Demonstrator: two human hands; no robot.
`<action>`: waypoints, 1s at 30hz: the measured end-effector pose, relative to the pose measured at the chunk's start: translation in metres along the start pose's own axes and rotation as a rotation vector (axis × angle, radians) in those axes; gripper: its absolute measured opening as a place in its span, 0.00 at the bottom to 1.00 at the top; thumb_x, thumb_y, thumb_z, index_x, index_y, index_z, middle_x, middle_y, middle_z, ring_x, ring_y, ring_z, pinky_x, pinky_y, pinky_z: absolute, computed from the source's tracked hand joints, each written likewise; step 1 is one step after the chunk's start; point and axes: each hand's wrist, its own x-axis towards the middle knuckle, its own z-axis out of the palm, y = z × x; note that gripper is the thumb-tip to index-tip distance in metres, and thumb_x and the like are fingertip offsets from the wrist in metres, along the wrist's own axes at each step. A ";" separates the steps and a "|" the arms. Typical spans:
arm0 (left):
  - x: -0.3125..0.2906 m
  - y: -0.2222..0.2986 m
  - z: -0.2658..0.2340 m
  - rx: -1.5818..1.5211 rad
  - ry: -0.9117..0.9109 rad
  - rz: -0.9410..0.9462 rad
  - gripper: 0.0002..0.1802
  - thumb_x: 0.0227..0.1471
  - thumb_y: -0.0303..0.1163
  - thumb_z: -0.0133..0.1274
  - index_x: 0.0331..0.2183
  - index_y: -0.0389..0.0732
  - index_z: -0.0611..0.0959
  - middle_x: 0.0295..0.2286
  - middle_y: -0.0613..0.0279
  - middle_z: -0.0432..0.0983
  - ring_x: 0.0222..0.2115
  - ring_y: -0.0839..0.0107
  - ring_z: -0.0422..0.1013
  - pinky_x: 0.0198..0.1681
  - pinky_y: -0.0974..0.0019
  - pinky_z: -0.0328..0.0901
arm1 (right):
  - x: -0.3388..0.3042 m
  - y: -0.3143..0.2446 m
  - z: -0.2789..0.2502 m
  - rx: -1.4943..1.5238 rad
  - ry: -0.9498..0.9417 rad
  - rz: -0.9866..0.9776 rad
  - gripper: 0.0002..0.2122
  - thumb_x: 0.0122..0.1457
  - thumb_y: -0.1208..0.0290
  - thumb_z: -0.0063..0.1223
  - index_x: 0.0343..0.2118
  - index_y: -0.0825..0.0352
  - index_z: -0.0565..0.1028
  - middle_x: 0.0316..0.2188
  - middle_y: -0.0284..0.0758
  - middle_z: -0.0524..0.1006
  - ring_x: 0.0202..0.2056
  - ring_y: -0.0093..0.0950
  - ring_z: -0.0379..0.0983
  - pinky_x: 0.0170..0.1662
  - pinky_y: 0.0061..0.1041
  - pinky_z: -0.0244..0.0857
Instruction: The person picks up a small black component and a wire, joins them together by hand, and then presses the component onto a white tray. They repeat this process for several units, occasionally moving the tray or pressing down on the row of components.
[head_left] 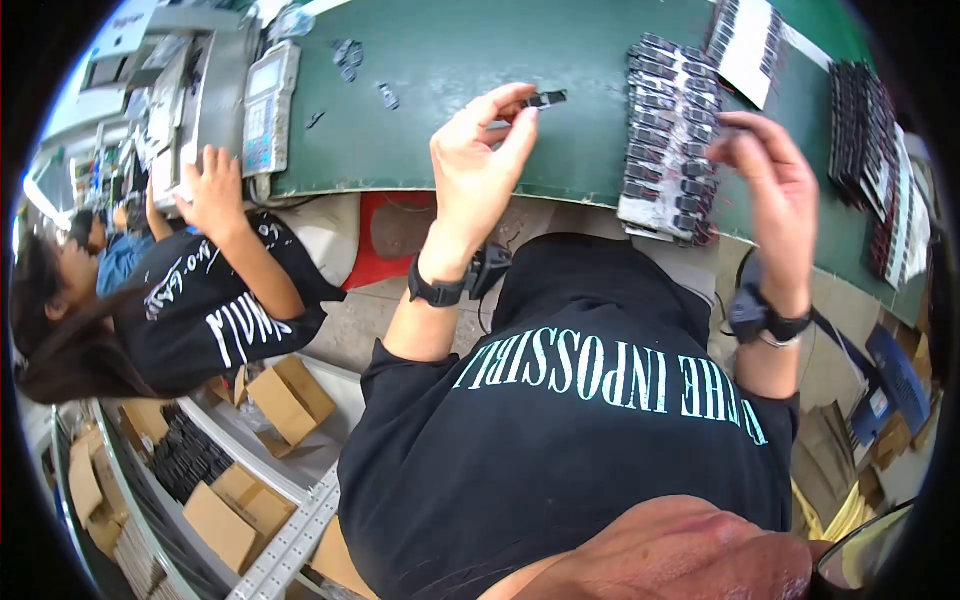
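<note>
One small black part (546, 99) is pinched between the thumb and fingertips of the left hand (475, 145), over the table (560, 50); the right hand (772, 170) has its fingers curled beside the right edge of a pale sheet (636, 212), and I cannot tell whether it grasps anything; rows of black pieces (655, 150) with what look like thin wires fill most of that sheet; the work seems under way, with the part in the left hand apparently not yet finished; whether the rows are done or waiting, the view does not settle; a loose cluster (348, 58) and a single piece (388, 96) lie farther left, perhaps left to handle; a second loaded sheet (743, 50) and dark stacks (860, 140) stand to the right; the surface is green, its front edge curving in the lens; beyond, a keypad device (267, 110) stands near a co-worker (220, 310) in a black shirt; cardboard boxes (290, 400) sit below, at the lower left.
</note>
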 end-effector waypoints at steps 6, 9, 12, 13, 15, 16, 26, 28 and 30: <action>-0.019 0.033 0.039 -0.138 -0.216 -0.003 0.17 0.56 0.20 0.57 0.49 0.31 0.81 0.37 0.61 0.76 0.36 0.74 0.77 0.41 0.75 0.73 | -0.010 0.009 0.017 0.175 -0.093 0.151 0.13 0.67 0.73 0.49 0.52 0.70 0.75 0.39 0.32 0.79 0.38 0.18 0.76 0.46 0.18 0.69; -0.022 0.036 0.048 -0.178 -0.255 -0.017 0.17 0.56 0.20 0.57 0.49 0.31 0.81 0.37 0.61 0.76 0.36 0.74 0.77 0.41 0.75 0.73 | -0.016 0.011 0.011 0.228 -0.084 0.178 0.13 0.66 0.73 0.50 0.52 0.70 0.75 0.39 0.33 0.79 0.38 0.18 0.76 0.46 0.18 0.69; -0.026 0.038 0.052 -0.183 -0.261 -0.028 0.17 0.56 0.20 0.57 0.49 0.31 0.81 0.37 0.61 0.76 0.36 0.74 0.77 0.42 0.74 0.73 | -0.023 0.012 0.007 0.263 -0.072 0.178 0.13 0.66 0.74 0.50 0.51 0.70 0.75 0.39 0.34 0.79 0.38 0.18 0.76 0.46 0.18 0.70; -0.027 0.038 0.052 -0.184 -0.261 -0.031 0.17 0.56 0.20 0.57 0.49 0.31 0.81 0.37 0.61 0.76 0.36 0.74 0.77 0.42 0.74 0.74 | -0.025 0.013 0.004 0.278 -0.080 0.187 0.13 0.66 0.74 0.51 0.51 0.71 0.76 0.39 0.34 0.79 0.38 0.19 0.77 0.46 0.19 0.70; -0.030 0.037 0.053 -0.183 -0.261 -0.031 0.17 0.56 0.19 0.57 0.49 0.31 0.81 0.37 0.61 0.76 0.36 0.74 0.77 0.42 0.74 0.74 | -0.028 0.015 0.000 0.313 -0.097 0.205 0.13 0.65 0.75 0.51 0.51 0.71 0.76 0.40 0.34 0.79 0.38 0.20 0.77 0.47 0.19 0.70; -0.032 0.036 0.055 -0.183 -0.261 -0.030 0.17 0.56 0.19 0.57 0.49 0.31 0.81 0.37 0.62 0.76 0.36 0.74 0.77 0.42 0.74 0.74 | -0.030 0.015 -0.001 0.317 -0.100 0.206 0.13 0.65 0.75 0.51 0.51 0.71 0.76 0.40 0.34 0.79 0.38 0.20 0.77 0.47 0.19 0.70; -0.034 0.032 0.060 -0.208 -0.299 -0.009 0.17 0.56 0.19 0.57 0.49 0.31 0.81 0.37 0.63 0.76 0.36 0.76 0.76 0.42 0.75 0.72 | -0.035 0.004 0.006 0.268 -0.098 0.195 0.11 0.63 0.76 0.55 0.48 0.71 0.77 0.41 0.32 0.79 0.40 0.19 0.76 0.47 0.17 0.69; -0.036 0.035 0.062 -0.213 -0.264 -0.033 0.16 0.54 0.21 0.58 0.46 0.35 0.83 0.35 0.59 0.79 0.35 0.75 0.77 0.41 0.71 0.75 | -0.035 0.004 0.008 0.245 -0.083 0.183 0.11 0.63 0.76 0.56 0.47 0.71 0.77 0.41 0.31 0.79 0.41 0.18 0.75 0.48 0.17 0.69; -0.038 0.037 0.064 -0.216 -0.255 -0.045 0.15 0.53 0.22 0.58 0.44 0.36 0.84 0.34 0.58 0.80 0.34 0.74 0.77 0.40 0.69 0.76 | -0.036 0.005 0.008 0.132 -0.087 0.171 0.11 0.62 0.77 0.57 0.46 0.71 0.77 0.40 0.30 0.79 0.40 0.16 0.74 0.46 0.15 0.68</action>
